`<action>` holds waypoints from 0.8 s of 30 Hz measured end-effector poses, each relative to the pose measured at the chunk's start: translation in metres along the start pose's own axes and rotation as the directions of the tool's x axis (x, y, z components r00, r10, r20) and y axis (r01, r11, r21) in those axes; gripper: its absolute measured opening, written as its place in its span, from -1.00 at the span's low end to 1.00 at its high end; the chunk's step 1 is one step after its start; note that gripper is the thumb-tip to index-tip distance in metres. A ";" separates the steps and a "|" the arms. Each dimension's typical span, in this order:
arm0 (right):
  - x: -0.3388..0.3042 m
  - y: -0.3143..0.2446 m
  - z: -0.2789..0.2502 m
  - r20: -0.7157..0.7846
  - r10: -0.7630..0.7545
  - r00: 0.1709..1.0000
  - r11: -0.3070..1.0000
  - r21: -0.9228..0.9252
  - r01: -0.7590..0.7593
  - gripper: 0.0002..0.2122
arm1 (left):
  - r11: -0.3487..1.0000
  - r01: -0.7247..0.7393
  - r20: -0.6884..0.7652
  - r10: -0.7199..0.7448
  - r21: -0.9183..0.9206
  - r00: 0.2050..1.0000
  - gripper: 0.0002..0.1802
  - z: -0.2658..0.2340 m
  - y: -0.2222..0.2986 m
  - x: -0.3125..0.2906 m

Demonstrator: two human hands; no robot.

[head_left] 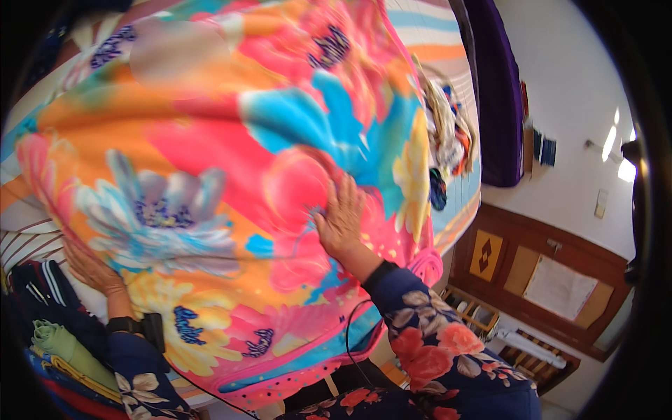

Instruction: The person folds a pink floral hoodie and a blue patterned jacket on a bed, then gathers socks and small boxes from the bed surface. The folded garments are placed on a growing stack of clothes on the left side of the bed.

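Observation:
A large fleece blanket (210,210), printed with pink, orange, blue and yellow flowers, is spread over the bed in front of me. Flat on its right-hand part lies my right hand (341,217), fingers extended and slightly apart, pressing on a pink flower. My left hand (94,269) rests along the blanket's left edge with its fingers stretched out, touching the cloth. A dark wristband (126,324) circles my left wrist. Near me the blanket's pink dotted border (294,383) hangs in folds, showing a blue layer.
Folded clothes, among them a green one (70,346), are stacked left of my left hand. A crumpled pile of cloths (448,129) sits on the striped bedsheet (458,217) at right. Beyond are a purple cloth (493,98), a wooden door (518,273) and a thin black cable (348,336).

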State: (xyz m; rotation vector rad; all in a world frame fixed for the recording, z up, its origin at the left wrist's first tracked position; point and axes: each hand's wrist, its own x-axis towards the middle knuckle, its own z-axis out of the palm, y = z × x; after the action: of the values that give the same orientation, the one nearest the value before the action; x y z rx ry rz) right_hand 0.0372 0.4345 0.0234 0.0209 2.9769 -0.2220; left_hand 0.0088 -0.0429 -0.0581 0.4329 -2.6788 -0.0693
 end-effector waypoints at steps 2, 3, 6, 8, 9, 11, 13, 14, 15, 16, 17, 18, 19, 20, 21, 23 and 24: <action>0.000 0.003 0.009 -0.028 -0.017 0.999 0.999 0.030 0.018 -0.30 | 0.988 -0.110 -0.025 0.113 0.103 0.993 -0.40 0.003 -0.016 0.003; 0.001 0.005 0.011 -0.088 -0.034 0.996 0.998 0.050 0.038 -0.32 | 0.983 -0.159 -0.033 0.163 0.092 0.986 -0.45 0.003 -0.024 0.009; 0.004 0.007 0.010 -0.099 -0.023 0.995 0.996 0.080 0.031 -0.32 | 0.986 -0.061 0.174 0.088 -0.155 0.981 -0.49 -0.009 -0.034 0.012; 0.003 0.005 0.011 -0.124 -0.019 0.992 0.991 0.132 0.036 -0.32 | 0.973 -0.061 0.269 0.122 -0.223 0.955 -0.46 -0.037 -0.030 -0.021; 0.003 0.004 0.011 -0.135 -0.017 0.991 0.987 0.153 0.038 -0.33 | 0.967 -0.038 0.304 0.117 -0.254 0.946 -0.45 -0.057 -0.025 -0.042; 0.001 0.007 0.009 -0.159 -0.019 0.987 0.981 0.188 0.049 -0.35 | 0.958 -0.212 0.319 0.266 -0.196 0.910 -0.40 -0.101 -0.003 -0.099; -0.005 0.014 0.003 -0.260 -0.068 0.963 0.968 0.215 0.127 -0.38 | 0.962 -0.250 0.426 0.271 -0.106 0.863 -0.38 -0.150 0.023 -0.157; -0.013 0.024 -0.004 -0.243 -0.115 0.963 0.948 0.263 0.179 -0.44 | 0.965 -0.219 0.420 0.261 -0.147 0.869 -0.36 -0.175 0.036 -0.186; -0.029 0.040 -0.014 -0.115 -0.126 0.985 0.950 0.272 0.153 -0.46 | 0.983 -0.125 0.488 0.177 -0.136 0.855 -0.34 -0.199 0.048 -0.210; -0.051 0.059 -0.025 -0.087 -0.169 0.982 0.942 0.277 0.187 -0.48 | 0.989 -0.107 0.468 0.143 -0.103 0.872 -0.31 -0.217 0.059 -0.232; -0.077 0.080 -0.037 -0.033 -0.102 0.994 0.967 0.230 0.107 -0.50 | 1.000 0.014 0.538 -0.017 0.009 0.843 -0.29 -0.232 0.067 -0.249; -0.103 0.107 -0.051 -0.055 -0.089 0.995 0.976 0.196 0.098 -0.56 | 0.980 0.193 0.537 -0.186 0.043 0.823 -0.28 -0.245 0.071 -0.261; -0.127 0.130 -0.060 0.063 0.130 0.989 0.942 0.303 -0.143 -0.57 | 0.903 0.416 0.561 -0.401 0.109 0.724 -0.27 -0.257 0.077 -0.276; -0.153 0.157 -0.073 0.014 0.102 0.995 0.994 0.037 -0.103 -0.53 | 0.773 0.608 0.568 -0.587 0.182 0.577 -0.26 -0.266 0.080 -0.287; -0.176 0.182 -0.086 0.095 0.100 0.990 0.990 0.088 -0.109 -0.46 | 0.630 0.763 0.557 -0.689 0.145 0.464 -0.26 -0.270 0.081 -0.294; -0.202 0.220 -0.103 0.245 0.046 0.969 0.982 0.166 -0.088 -0.34 | 0.275 0.959 0.555 -0.809 0.070 0.191 -0.28 -0.278 0.080 -0.303; -0.209 0.233 -0.110 0.279 -0.019 0.960 0.979 0.199 -0.038 -0.28 | 0.169 0.986 0.721 -0.682 -0.013 0.126 -0.30 -0.285 0.078 -0.303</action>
State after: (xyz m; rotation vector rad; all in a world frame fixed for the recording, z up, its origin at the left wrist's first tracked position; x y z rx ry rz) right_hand 0.2323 0.6809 0.1294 0.0253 2.6609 -0.4842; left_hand 0.3661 0.1305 0.0882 2.0913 -2.1790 -1.4782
